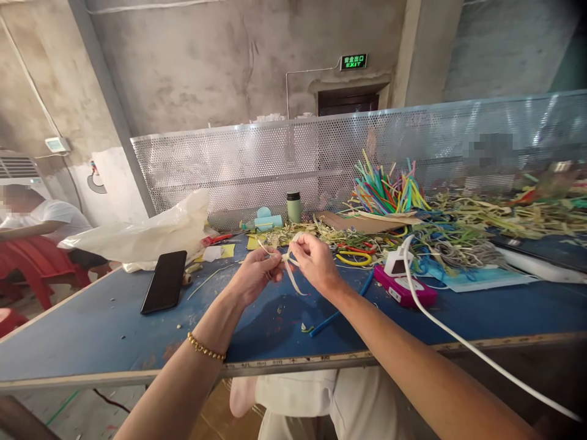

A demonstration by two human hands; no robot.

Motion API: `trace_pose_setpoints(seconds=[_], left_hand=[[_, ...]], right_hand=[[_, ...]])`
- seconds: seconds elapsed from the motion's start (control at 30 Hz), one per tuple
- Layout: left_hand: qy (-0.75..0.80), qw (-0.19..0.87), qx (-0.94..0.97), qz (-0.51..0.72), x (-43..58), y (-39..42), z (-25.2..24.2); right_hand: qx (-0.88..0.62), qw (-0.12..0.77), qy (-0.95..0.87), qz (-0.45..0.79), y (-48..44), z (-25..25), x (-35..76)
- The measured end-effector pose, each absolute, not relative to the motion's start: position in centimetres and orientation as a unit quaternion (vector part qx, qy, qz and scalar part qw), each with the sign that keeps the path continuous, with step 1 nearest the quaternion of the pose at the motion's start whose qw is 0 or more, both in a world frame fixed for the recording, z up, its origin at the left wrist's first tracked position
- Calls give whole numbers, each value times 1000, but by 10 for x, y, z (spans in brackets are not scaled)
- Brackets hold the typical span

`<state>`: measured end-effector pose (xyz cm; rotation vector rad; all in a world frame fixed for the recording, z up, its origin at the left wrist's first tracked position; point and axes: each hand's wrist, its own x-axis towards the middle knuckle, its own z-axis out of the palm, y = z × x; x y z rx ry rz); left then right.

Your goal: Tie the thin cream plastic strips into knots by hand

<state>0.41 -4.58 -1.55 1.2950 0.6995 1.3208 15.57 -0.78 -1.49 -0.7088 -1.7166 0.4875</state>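
Note:
Over the blue tabletop, both hands meet at some thin, pale, flat strips (293, 281) that cross each other between the fingers. My left hand (257, 272) is closed, thumb and forefinger pinching the strips near their crossing. My right hand (316, 260) is closed too, its fingertips gripping a strip just to the right and a little higher. One strip end hangs down between the hands, and another sticks up past the left fingers. Whether the strips are knotted or only folded there is too small to tell. Beneath the hands, a blue tube (328, 321) lies on the table.
A black phone (164, 282) lies left; a magenta box (403, 287) with a white cable is right. Behind are yellow-handled scissors (355, 259), a green bottle (294, 208), coloured straws (389, 189) and dry strips (481, 214). A perforated metal screen (238, 165) borders the table's back.

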Motion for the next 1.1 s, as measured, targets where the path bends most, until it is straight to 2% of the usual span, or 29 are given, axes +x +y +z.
trace_pose_setpoints(seconds=[0.33,1.1], left_hand=[[317,512,564,565,0,-41,-17],[294,551,531,572,3,-46,-15]], right_hand=[[-293,570,-736,218,-10,-13,156],[-320,574,-719,227,-8,-14,155]])
